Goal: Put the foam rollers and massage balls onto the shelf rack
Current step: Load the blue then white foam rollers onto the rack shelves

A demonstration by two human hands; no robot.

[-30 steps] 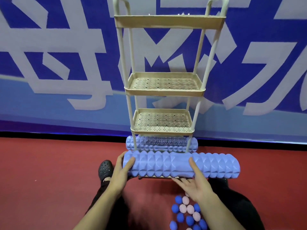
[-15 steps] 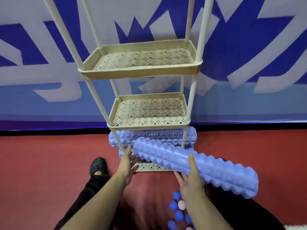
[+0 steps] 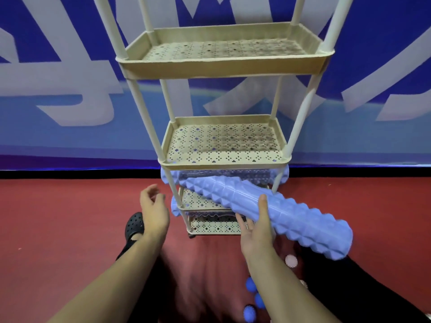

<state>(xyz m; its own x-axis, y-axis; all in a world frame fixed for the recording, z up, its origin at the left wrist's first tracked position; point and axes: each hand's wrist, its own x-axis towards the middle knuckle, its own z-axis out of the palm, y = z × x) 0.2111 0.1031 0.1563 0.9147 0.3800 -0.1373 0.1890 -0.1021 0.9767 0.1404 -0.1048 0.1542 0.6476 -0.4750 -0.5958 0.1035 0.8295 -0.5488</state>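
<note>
A beige shelf rack [image 3: 224, 71] with perforated tiers stands on the red floor against the wall. My right hand [image 3: 255, 231] grips a long lilac knobbed foam roller [image 3: 291, 215] from below, thumb over its top; the roller slants, its far end poking in above a low tier. Another lilac roller [image 3: 256, 174] lies across the rack under the second perforated tier, and a third end [image 3: 174, 207] shows lower at the left post. My left hand [image 3: 155, 212] hovers free beside the rack's left post, fingers loosely curled. Blue [image 3: 250, 284] and pink [image 3: 291, 261] massage balls lie on the floor by my right arm.
A blue and white banner wall [image 3: 58, 89] runs behind the rack. My black perforated shoe [image 3: 134, 226] rests on the red floor [image 3: 58, 217] left of the rack. Dark trouser legs fill the bottom right.
My left hand has let go of the roller and drawn back to the left. The right hand alone has swung the roller's far end into the rack. The view has moved closer.
</note>
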